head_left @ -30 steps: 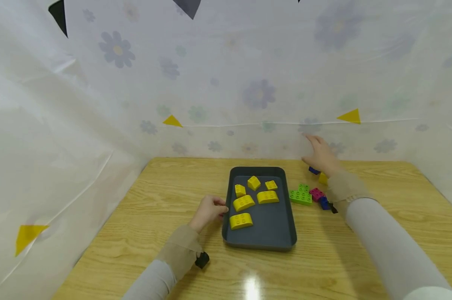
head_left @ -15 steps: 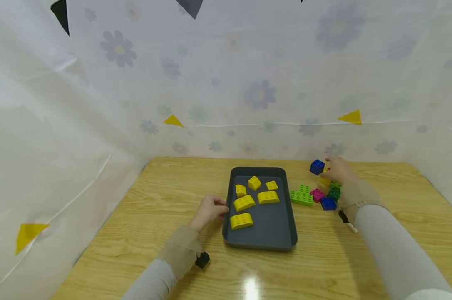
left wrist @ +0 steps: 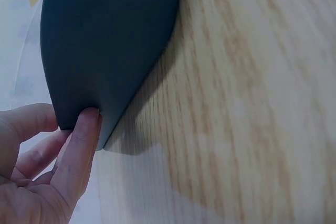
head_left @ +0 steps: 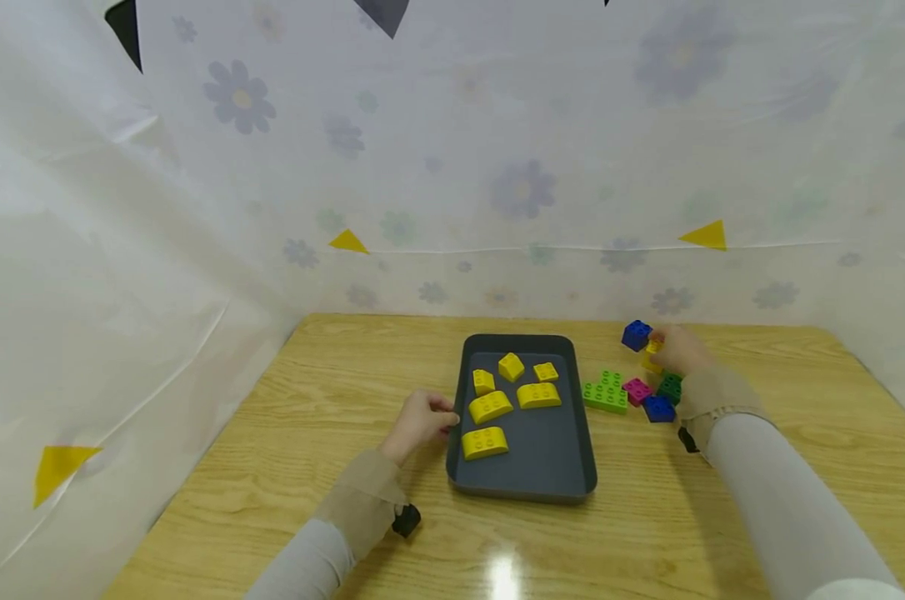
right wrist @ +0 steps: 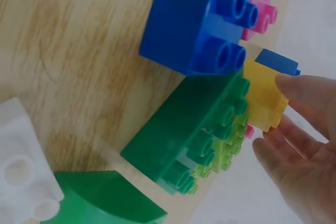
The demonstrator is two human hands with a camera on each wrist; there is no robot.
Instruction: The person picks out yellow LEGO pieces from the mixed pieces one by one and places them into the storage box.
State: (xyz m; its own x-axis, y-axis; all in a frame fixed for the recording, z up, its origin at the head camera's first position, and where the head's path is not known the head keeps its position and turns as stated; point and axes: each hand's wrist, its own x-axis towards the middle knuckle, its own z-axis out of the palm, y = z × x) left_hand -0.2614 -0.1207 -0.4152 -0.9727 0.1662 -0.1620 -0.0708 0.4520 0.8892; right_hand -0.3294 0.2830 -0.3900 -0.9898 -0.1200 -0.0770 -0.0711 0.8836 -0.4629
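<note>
At the left rim of the dark grey tray [head_left: 550, 467], my left hand [head_left: 418, 427] pinches the edge between thumb and fingers. In the left wrist view a fingertip presses the tray's outer wall [left wrist: 110, 30]. Several yellow toy building blocks [head_left: 485, 442] lie inside the tray, some with curved tops. To the right, my right hand [head_left: 685, 352] grips a yellow building block [right wrist: 261, 95], thumb on one side and fingers on the other. Part of that block is hidden by the hand.
Around the right hand lie a dark blue block [head_left: 636, 335], a lime green block [head_left: 605, 393], a pink block [head_left: 637, 392], a blue block [head_left: 658, 408] and a dark green block [right wrist: 178, 129]. A white block [right wrist: 23, 161] shows in the right wrist view. A patterned sheet [head_left: 452, 167] hangs behind the table.
My right hand has come down from above the blocks and taken hold of the yellow block. The left hand stays at the tray's rim.
</note>
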